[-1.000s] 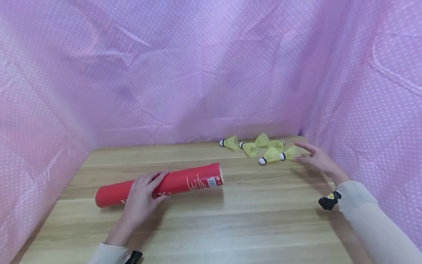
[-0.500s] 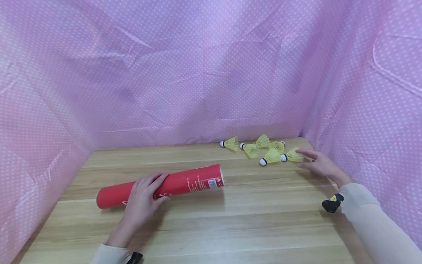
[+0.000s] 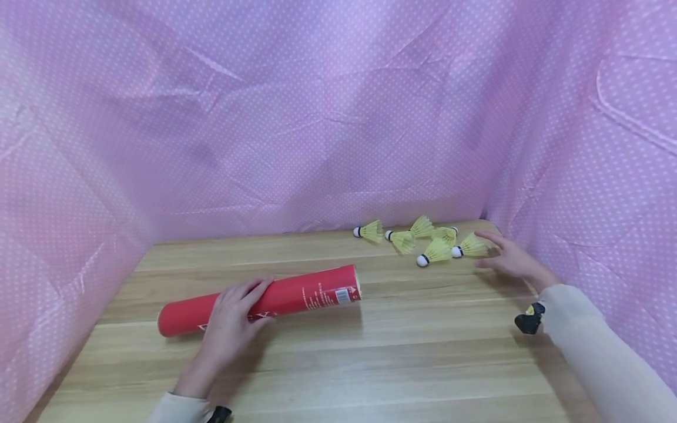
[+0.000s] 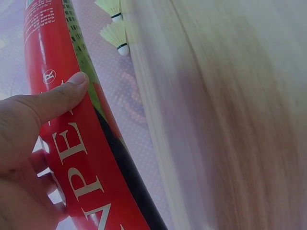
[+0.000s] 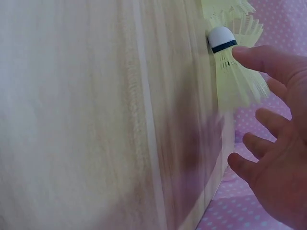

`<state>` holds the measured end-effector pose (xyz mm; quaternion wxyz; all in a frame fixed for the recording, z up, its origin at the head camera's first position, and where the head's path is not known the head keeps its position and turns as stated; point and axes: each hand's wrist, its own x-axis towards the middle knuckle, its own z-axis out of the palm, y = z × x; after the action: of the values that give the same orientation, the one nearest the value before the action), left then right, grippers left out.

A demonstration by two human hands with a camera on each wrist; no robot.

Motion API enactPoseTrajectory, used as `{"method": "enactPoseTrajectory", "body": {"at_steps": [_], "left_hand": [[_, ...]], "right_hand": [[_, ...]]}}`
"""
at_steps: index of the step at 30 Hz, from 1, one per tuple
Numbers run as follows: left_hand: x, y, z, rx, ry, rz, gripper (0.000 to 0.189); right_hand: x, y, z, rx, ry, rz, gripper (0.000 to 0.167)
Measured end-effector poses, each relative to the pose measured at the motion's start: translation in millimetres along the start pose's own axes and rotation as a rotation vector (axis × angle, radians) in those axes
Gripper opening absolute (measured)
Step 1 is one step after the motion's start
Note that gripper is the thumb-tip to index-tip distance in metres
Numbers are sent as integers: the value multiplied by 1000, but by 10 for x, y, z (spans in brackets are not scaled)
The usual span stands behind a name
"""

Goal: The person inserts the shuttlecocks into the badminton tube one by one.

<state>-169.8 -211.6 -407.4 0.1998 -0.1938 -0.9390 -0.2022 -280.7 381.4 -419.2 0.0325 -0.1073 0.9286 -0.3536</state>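
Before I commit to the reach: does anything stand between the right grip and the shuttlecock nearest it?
Nothing visible stands between the right grip and the nearest shuttlecock; whether they touch is unclear. The other shuttlecocks lie beyond it, on the side away from the right grip.

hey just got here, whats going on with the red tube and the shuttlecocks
A person's left hand grips the red tube over the wooden table. Their right hand, fingers spread, is at the skirt of the rightmost shuttlecock; whether it touches it is hard to tell. The five other shuttlecocks lie loosely grouped to its left, toward the table's far edge.
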Motion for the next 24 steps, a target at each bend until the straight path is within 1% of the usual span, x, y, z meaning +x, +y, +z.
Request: {"method": "enactPoseTrajectory", "body": {"at_steps": [4, 7, 9, 11, 13, 15, 17, 18, 20, 22, 24], "left_hand": [[0, 12, 8, 4, -3, -10, 89], [4, 14, 15, 4, -4, -12, 89], [6, 14, 20, 2, -4, -13, 89], [9, 15, 21, 2, -3, -13, 90], [11, 16, 22, 0, -2, -15, 89], [11, 13, 23, -2, -2, -15, 88], [10, 13, 21, -1, -2, -14, 88], [10, 13, 21, -3, -4, -15, 88], [10, 10, 24, -6, -5, -14, 87], [8, 10, 25, -8, -4, -14, 87], [6, 8, 29, -10, -5, -14, 87]], "right_hand": [[33, -13, -3, 10, -13, 56, 103], [57, -21, -5, 19, -23, 68, 103], [71, -26, -4, 14, -22, 62, 96], [79, -29, 0, 11, -7, 56, 84], [74, -25, 1, 19, 26, 75, 71], [60, -24, 7, 32, 75, 106, 61], [42, -19, 10, 49, 111, 137, 61], [33, -21, 9, 53, 114, 151, 63], [23, -26, 11, 58, 96, 145, 68], [18, -22, 7, 83, 38, 124, 75], [18, -10, 8, 105, -26, 92, 79]]}}
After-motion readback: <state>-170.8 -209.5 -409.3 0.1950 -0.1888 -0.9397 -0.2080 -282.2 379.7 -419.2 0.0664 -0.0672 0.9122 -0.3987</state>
